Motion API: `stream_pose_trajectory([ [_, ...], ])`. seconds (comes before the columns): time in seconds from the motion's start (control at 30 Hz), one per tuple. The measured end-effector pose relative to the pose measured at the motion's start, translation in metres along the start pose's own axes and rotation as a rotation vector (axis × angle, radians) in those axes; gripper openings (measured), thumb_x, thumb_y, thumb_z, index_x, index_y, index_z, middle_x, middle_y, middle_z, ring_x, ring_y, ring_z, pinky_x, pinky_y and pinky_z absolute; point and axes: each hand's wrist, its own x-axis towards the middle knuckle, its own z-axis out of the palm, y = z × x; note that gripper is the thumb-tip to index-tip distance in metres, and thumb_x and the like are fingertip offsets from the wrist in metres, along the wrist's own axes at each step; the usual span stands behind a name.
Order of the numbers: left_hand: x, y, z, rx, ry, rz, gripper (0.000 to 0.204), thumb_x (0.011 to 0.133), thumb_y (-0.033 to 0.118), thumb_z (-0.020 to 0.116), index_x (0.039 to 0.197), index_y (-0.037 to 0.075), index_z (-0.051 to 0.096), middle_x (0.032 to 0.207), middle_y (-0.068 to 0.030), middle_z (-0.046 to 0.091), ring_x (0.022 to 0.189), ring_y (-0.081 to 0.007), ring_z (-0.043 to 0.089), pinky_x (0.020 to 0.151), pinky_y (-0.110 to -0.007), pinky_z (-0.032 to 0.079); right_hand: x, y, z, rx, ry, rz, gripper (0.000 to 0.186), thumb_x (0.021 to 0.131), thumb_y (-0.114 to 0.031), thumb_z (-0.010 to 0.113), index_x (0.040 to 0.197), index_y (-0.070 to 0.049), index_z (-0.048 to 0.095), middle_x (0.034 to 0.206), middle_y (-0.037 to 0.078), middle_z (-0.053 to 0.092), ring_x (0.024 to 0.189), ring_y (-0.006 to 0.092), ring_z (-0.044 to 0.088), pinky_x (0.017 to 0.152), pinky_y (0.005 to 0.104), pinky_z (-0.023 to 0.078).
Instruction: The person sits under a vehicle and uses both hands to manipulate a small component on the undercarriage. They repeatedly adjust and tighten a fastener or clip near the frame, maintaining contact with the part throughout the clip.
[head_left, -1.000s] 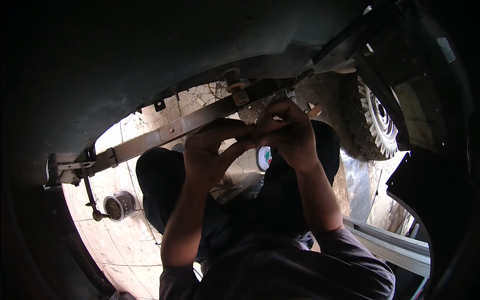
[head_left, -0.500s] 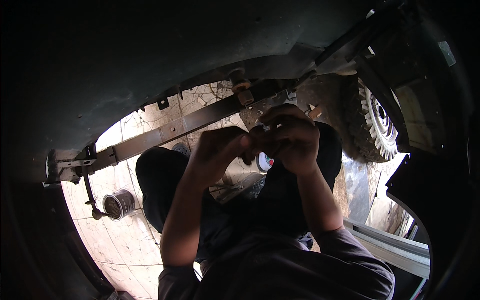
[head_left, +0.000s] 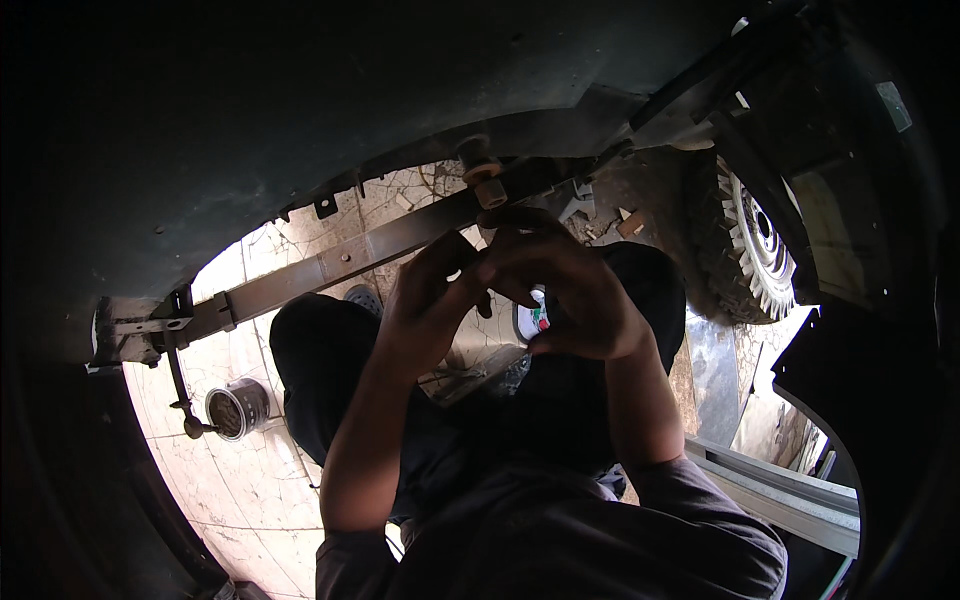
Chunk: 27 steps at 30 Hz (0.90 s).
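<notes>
My left hand is raised in front of my chest, its thumb and fingers closed in a pinch. My right hand meets it from the right with curled fingers, and the fingertips of both come together. Whatever they hold, if anything, is too dark and small to make out. Just above my right fingers, a rusty cylindrical metal fitting hangs from the dark underside overhead. Behind my hands a long brown metal bar runs slantwise.
A curved dark panel hangs close overhead. On the tiled floor at left stands an open can of dark contents, beside a hanging rod. A toothed-rimmed tyre stands at right. Between my knees shows a white container.
My right hand has turned, its fingers now arching further left and over toward my left fingertips. My left hand has shifted only slightly, and more of the white container shows.
</notes>
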Motion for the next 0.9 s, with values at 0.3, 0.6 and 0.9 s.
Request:
stream_pose_trajectory([
  [0.3,0.0,0.006,0.005,0.53,0.057,0.248,0.015,0.09,0.013,0.067,0.093,-0.001,0.061,0.081,-0.0098,0.063,0.074,-0.0175,0.063,0.071,-0.031,0.048,-0.002,0.001,0.008,0.271,0.357,0.464,0.049,0.075,0.008,0.072,0.121,0.009,0.055,0.095,0.013,0.067,0.085,0.0172,0.066,0.07,0.0272,0.056],
  [0.6,0.013,-0.011,-0.002,0.054,0.063,0.241,0.043,0.101,0.042,0.047,0.099,0.001,0.059,0.091,-0.0077,0.06,0.085,-0.0154,0.057,0.074,-0.031,0.045,-0.009,0.006,-0.003,0.15,0.359,0.276,0.026,0.084,-0.002,0.071,0.106,0.007,0.062,0.096,0.014,0.068,0.083,0.0204,0.067,0.074,0.0325,0.055],
  [0.9,0.038,-0.002,0.016,-0.473,0.034,0.084,0.056,0.098,0.05,0.051,0.123,-0.001,0.054,0.111,-0.0125,0.062,0.096,-0.0203,0.059,0.079,-0.036,0.047,0.036,-0.032,0.002,-0.324,0.485,0.045,0.021,0.084,0.005,0.07,0.105,0.005,0.066,0.096,0.013,0.072,0.09,0.0147,0.067,0.081,0.0255,0.052],
])
